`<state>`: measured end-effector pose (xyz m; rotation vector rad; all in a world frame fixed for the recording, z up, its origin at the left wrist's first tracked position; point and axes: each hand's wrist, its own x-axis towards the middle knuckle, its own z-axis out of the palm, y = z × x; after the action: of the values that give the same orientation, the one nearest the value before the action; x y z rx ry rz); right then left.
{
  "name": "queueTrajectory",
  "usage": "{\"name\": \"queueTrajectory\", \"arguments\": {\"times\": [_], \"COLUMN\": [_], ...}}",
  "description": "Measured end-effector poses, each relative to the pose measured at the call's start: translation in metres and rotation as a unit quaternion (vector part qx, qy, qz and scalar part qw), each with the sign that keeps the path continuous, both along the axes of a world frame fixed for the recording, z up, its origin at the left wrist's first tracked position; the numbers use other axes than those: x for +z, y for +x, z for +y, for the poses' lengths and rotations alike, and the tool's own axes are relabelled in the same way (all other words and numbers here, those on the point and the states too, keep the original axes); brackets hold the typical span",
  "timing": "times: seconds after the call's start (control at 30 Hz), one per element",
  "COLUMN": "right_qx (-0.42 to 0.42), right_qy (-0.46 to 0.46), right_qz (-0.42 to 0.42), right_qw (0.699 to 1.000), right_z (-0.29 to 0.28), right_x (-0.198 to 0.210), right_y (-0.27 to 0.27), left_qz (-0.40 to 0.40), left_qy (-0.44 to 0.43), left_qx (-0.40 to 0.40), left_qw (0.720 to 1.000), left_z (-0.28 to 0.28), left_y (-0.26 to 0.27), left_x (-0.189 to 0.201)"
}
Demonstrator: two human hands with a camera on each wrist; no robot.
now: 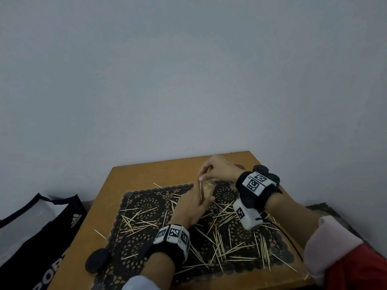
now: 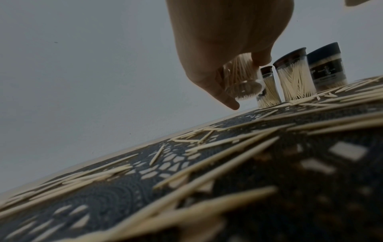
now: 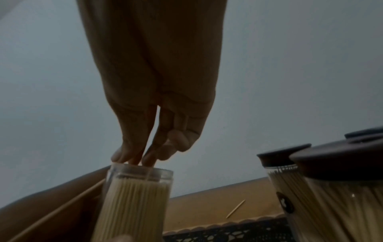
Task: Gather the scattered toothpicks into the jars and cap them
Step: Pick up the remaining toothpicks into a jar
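Note:
My left hand (image 1: 199,204) grips a clear open jar (image 1: 208,189), nearly full of toothpicks, lifted and tilted just above the black lace mat (image 1: 146,204). In the left wrist view the jar (image 2: 238,78) sits in my curled left hand (image 2: 228,49). My right hand (image 1: 203,174) hovers right over the jar mouth and pinches a toothpick (image 3: 148,173) whose lower end dips into the jar (image 3: 136,196). Many loose toothpicks (image 1: 230,243) lie scattered over the mat. A black lid (image 1: 97,261) rests at the mat's near left corner.
Three capped jars of toothpicks (image 2: 267,88) (image 2: 294,77) (image 2: 325,65) stand at the mat's far edge, close to my right wrist. The wooden table (image 1: 134,174) stands against a grey wall. A black and white bag (image 1: 31,237) sits on the floor at the left.

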<state>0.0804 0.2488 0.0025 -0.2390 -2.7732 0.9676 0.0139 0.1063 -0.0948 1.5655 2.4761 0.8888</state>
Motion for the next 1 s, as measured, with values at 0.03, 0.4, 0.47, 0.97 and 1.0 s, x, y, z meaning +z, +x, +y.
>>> {"name": "queueTrajectory", "arguments": {"times": [0.03, 0.4, 0.47, 0.97, 1.0], "right_qx": [-0.007, -0.060, -0.065, -0.124, -0.108], "right_qy": [-0.006, -0.030, -0.040, -0.222, -0.202], "right_qz": [0.006, -0.017, -0.009, 0.135, 0.116], "right_qw": [1.000, 0.998, 0.997, 0.958, 0.967], "right_z": [0.000, -0.004, -0.005, 0.002, 0.000], "right_x": [0.000, -0.006, -0.007, 0.000, -0.004], "right_y": [0.000, -0.002, -0.002, 0.013, 0.015], "left_qz": [-0.004, -0.017, -0.018, -0.020, -0.023], "left_qy": [0.004, -0.001, -0.002, 0.019, 0.025], "left_qx": [-0.002, -0.019, -0.019, 0.015, 0.017], "left_qw": [1.000, 1.000, 1.000, 1.000, 0.999], "left_z": [0.000, -0.003, -0.002, 0.000, -0.001], "left_y": [0.000, 0.007, 0.006, 0.007, 0.008], "left_x": [0.000, 0.004, 0.004, 0.003, 0.004]}}
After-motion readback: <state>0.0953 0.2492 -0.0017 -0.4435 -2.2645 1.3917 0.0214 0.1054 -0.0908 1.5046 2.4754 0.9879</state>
